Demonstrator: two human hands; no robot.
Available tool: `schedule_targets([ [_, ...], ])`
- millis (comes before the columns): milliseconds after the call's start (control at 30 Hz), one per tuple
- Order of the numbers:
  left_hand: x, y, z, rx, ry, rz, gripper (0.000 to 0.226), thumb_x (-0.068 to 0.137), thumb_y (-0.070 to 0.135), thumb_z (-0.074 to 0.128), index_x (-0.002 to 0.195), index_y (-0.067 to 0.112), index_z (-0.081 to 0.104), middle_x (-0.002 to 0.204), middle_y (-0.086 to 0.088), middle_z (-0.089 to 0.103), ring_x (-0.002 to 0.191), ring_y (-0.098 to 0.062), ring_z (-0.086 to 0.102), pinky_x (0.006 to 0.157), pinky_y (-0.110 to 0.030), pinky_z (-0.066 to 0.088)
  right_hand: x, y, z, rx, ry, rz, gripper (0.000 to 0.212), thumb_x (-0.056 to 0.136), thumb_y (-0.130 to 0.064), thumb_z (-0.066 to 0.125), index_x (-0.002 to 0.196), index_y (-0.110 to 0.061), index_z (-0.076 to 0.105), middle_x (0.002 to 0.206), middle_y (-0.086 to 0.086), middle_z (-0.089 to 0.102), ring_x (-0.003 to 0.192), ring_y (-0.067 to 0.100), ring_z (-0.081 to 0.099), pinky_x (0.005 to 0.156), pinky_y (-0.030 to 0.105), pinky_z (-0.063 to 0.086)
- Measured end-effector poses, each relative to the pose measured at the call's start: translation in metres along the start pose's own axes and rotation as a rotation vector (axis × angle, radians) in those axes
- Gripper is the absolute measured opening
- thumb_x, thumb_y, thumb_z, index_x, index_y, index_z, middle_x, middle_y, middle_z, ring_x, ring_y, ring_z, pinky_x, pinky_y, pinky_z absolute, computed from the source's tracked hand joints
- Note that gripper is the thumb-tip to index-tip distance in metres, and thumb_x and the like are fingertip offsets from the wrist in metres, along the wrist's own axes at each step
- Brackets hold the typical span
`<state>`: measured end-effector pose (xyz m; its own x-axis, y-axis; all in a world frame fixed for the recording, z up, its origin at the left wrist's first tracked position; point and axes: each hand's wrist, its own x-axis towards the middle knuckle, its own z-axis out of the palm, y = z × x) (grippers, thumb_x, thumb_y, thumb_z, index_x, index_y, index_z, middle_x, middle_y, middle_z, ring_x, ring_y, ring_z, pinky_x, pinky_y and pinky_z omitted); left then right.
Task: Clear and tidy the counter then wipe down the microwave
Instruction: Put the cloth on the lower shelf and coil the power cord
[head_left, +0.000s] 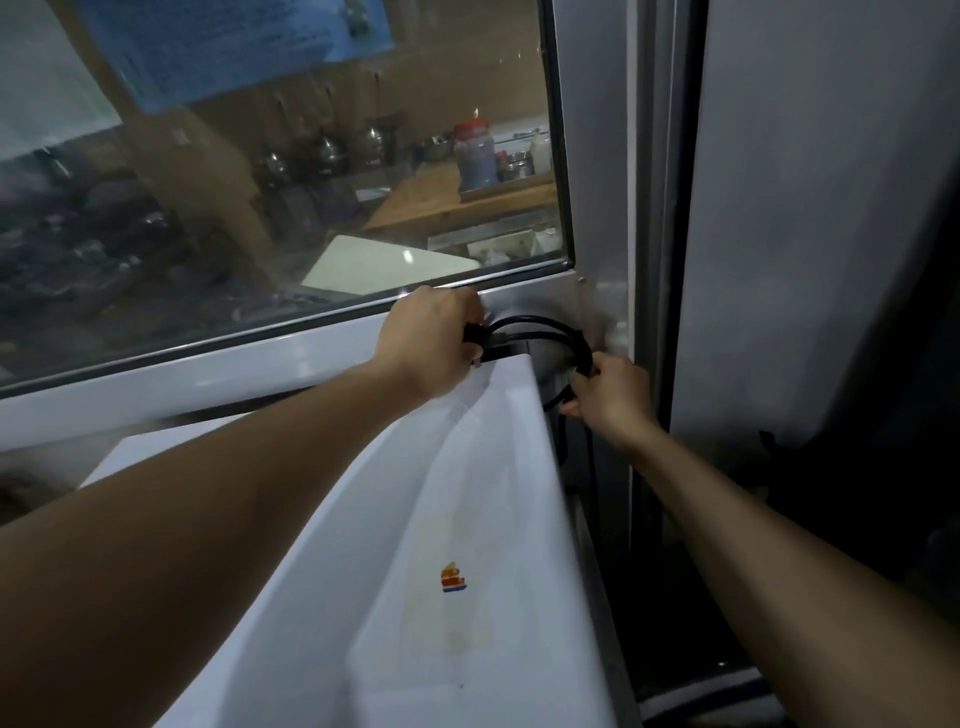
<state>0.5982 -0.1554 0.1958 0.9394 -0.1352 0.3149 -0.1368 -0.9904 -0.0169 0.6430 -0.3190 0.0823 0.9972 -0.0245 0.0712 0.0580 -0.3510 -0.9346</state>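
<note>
Black cord (540, 332) loop — both hands (431, 343) (613, 395) gripping — behind white microwave (498, 467)

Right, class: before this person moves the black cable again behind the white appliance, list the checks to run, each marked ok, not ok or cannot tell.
1. Left hand grips the black cable near its plug end: ok.
2. Right hand grips the cable loop: ok.
3. Plug out of the socket: cannot tell.
4. Cable free below the white appliance edge: cannot tell.
5. White cloth lying flat on top: ok.
</note>
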Motion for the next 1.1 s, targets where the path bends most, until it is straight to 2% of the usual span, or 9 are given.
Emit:
schedule_targets([
  [67,0.001,0.002,0.002,0.031,0.029,0.003,0.024,0.079,0.017,0.065,0.103,0.014,0.064,0.099,-0.008,0.068,0.095,-0.032,0.058,0.077,-0.038,0.047,0.001,0.011,0.005,0.013,-0.035,0.022,0.015,0.093,-0.006,0.051,0.083,0.000,0.059,0.084,0.012,0.062,0.074,0.029,0.070,0.072,0.039,0.059],
  [133,0.003,0.004,0.003,0.050,0.047,0.012,0.023,0.078,0.016,0.065,0.101,0.014,0.064,0.099,-0.008,0.067,0.095,-0.032,0.057,0.076,-0.038,0.047,-0.001,0.018,0.008,0.017,-0.062,0.040,0.018,0.091,-0.009,0.057,0.074,-0.004,0.058,0.076,0.011,0.062,0.075,0.029,0.070,0.077,0.046,0.057],
  [200,0.003,0.006,0.004,0.067,0.052,0.019,0.023,0.077,0.015,0.065,0.100,0.013,0.064,0.100,-0.007,0.067,0.096,-0.032,0.055,0.075,-0.038,0.045,-0.002,0.023,0.009,-0.031,-0.074,0.050,0.028,0.087,-0.012,0.064,0.062,-0.010,0.051,0.070,0.010,0.062,0.079,0.029,0.069,0.079,0.044,0.056],
  [333,0.003,0.003,0.005,0.075,0.060,-0.001,0.023,0.077,0.016,0.065,0.100,0.014,0.063,0.101,-0.005,0.066,0.099,-0.030,0.054,0.073,-0.036,0.040,-0.003,0.031,0.001,-0.116,-0.094,0.042,0.010,0.085,-0.009,0.064,0.076,-0.006,0.062,0.085,0.013,0.067,0.085,0.024,0.064,0.073,0.026,0.048],
  [567,0.000,-0.002,0.006,0.055,0.079,0.008,0.022,0.078,0.016,0.065,0.099,0.015,0.062,0.102,-0.004,0.064,0.097,-0.029,0.052,0.068,-0.030,0.032,0.002,0.040,0.004,-0.037,-0.024,0.093,0.038,0.091,-0.014,0.058,0.054,-0.009,0.049,0.069,0.015,0.057,0.080,0.036,0.065,0.079,0.049,0.056],
  [733,-0.001,-0.004,0.003,0.076,0.099,0.011,0.020,0.080,0.016,0.064,0.099,0.014,0.061,0.101,-0.005,0.063,0.095,-0.028,0.050,0.067,-0.030,0.027,0.015,0.030,0.015,0.098,-0.002,0.205,0.033,0.093,-0.012,0.051,0.061,-0.008,0.052,0.082,0.018,0.066,0.078,0.032,0.066,0.076,0.042,0.058],
  [833,-0.003,-0.009,0.004,0.079,0.115,0.012,0.021,0.079,0.017,0.065,0.100,0.015,0.060,0.101,-0.004,0.063,0.094,-0.027,0.050,0.067,-0.029,0.026,0.015,0.035,0.026,0.317,-0.049,0.250,0.034,0.095,-0.006,0.049,0.061,-0.009,0.049,0.073,0.011,0.060,0.068,0.024,0.060,0.065,0.032,0.056],
  [933,-0.006,-0.011,0.009,0.082,0.115,0.019,0.023,0.079,0.018,0.068,0.100,0.016,0.060,0.100,-0.004,0.062,0.096,-0.026,0.051,0.068,-0.028,0.026,0.015,0.054,0.037,0.237,-0.095,0.233,0.046,0.094,-0.012,0.053,0.048,-0.015,0.054,0.062,0.007,0.053,0.066,0.023,0.052,0.068,0.042,0.050],
  [1100,-0.009,-0.014,0.014,0.074,0.130,0.008,0.022,0.076,0.015,0.068,0.096,0.015,0.060,0.099,-0.004,0.064,0.094,-0.028,0.053,0.067,-0.029,0.028,0.016,0.059,0.038,0.108,-0.191,0.223,0.045,0.090,0.001,0.043,0.049,-0.016,0.051,0.059,0.005,0.047,0.064,0.020,0.045,0.065,0.031,0.038],
])
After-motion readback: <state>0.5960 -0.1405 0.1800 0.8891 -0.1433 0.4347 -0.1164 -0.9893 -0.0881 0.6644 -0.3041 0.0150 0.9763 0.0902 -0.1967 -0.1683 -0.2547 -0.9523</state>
